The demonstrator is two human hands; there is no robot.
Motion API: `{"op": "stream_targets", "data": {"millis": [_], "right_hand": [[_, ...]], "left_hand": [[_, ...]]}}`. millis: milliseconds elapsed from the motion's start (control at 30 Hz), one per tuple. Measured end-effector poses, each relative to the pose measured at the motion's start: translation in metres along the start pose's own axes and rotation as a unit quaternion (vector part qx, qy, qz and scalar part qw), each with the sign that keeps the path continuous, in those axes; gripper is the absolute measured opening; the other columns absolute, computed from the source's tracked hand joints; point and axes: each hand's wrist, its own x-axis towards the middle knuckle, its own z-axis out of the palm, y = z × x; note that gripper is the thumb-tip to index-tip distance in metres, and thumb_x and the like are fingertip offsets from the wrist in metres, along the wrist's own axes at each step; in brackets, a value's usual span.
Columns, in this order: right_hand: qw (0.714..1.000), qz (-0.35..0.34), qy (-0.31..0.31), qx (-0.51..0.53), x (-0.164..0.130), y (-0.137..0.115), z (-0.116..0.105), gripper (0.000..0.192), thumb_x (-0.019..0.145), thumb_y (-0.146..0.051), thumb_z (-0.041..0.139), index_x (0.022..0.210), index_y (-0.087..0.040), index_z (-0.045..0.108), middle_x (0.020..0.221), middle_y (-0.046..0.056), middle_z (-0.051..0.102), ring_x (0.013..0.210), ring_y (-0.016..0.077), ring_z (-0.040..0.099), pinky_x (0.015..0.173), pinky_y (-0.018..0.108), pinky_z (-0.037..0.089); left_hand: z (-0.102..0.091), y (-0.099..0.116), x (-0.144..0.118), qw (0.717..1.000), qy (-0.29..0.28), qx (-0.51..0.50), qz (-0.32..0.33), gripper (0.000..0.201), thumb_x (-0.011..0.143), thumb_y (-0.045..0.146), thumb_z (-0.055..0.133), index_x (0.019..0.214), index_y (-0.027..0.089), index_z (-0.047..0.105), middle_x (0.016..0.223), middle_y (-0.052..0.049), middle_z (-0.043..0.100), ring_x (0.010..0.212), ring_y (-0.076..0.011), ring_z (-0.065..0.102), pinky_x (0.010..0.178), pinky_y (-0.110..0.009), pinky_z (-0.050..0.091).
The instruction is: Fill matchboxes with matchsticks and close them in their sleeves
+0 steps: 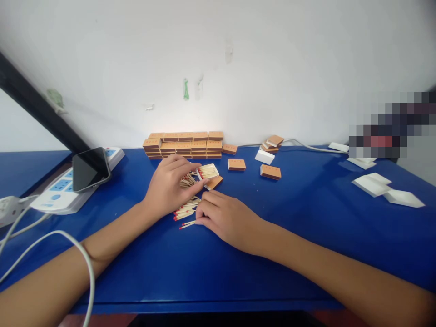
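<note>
My left hand has its thumb and index finger at the left end of a white matchbox tray partly filled with matches, gripping it. An orange-brown matchbox sleeve lies just below the tray. Beneath and beside my left hand is a loose pile of red-tipped matches, partly hidden by the hand. My right hand is closed at the pile's lower right, its thumb and index finger pinching the ends of a few matches that point left.
Stacked matchboxes stand against the wall. Single matchboxes lie to their right, near a white empty tray. More white trays lie at the far right. On the left are a power strip, a phone and a looping white cable.
</note>
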Motion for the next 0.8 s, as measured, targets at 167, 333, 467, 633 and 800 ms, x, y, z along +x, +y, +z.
{"op": "stream_targets", "data": {"millis": [167, 333, 467, 633, 800], "right_hand": [[1.000, 0.001, 0.020, -0.007, 0.000, 0.003, -0.005, 0.014, 0.103, -0.022, 0.061, 0.092, -0.015, 0.068, 0.095, 0.007, 0.067, 0.093, 0.0207, 0.064, 0.084, 0.034, 0.054], [0.998, 0.022, 0.057, -0.010, -0.007, 0.021, -0.026, 0.013, 0.106, -0.019, 0.055, 0.096, -0.017, 0.064, 0.106, 0.009, 0.067, 0.101, 0.0221, 0.064, 0.086, 0.035, 0.052], [0.991, 0.043, 0.120, -0.038, -0.013, 0.045, -0.047, 0.012, 0.106, -0.024, 0.055, 0.098, -0.019, 0.061, 0.095, 0.006, 0.064, 0.086, 0.0201, 0.061, 0.075, 0.032, 0.049], [0.984, 0.051, 0.153, -0.077, -0.012, 0.057, -0.054, 0.009, 0.104, -0.020, 0.058, 0.096, -0.019, 0.060, 0.092, 0.005, 0.063, 0.081, 0.0182, 0.061, 0.072, 0.030, 0.047], [0.990, 0.029, 0.128, -0.055, -0.011, 0.054, -0.047, 0.010, 0.106, -0.020, 0.054, 0.097, -0.018, 0.059, 0.095, 0.006, 0.062, 0.083, 0.0202, 0.059, 0.075, 0.033, 0.048]], "left_hand": [[0.000, -0.002, -0.001, 1.000, -0.005, -0.007, 0.000, 0.033, 0.091, 0.041, 0.078, 0.109, 0.014, 0.077, 0.094, -0.010, 0.077, 0.091, -0.0257, 0.068, 0.085, -0.044, 0.058], [0.000, -0.005, -0.002, 1.000, -0.010, -0.006, 0.004, 0.032, 0.091, 0.041, 0.078, 0.110, 0.015, 0.077, 0.095, -0.009, 0.078, 0.091, -0.0255, 0.067, 0.088, -0.044, 0.057], [-0.001, -0.005, -0.002, 1.000, -0.020, -0.004, 0.015, 0.034, 0.092, 0.044, 0.076, 0.110, 0.015, 0.077, 0.096, -0.010, 0.077, 0.093, -0.0260, 0.067, 0.087, -0.044, 0.056], [-0.004, 0.002, 0.001, 0.998, -0.049, -0.025, 0.044, 0.035, 0.094, 0.045, 0.073, 0.113, 0.015, 0.075, 0.091, -0.008, 0.076, 0.096, -0.0262, 0.068, 0.088, -0.043, 0.055], [-0.004, 0.006, 0.003, 0.997, -0.036, -0.043, 0.060, 0.037, 0.093, 0.046, 0.076, 0.113, 0.015, 0.074, 0.090, -0.007, 0.077, 0.095, -0.0248, 0.069, 0.087, -0.042, 0.055]]}}
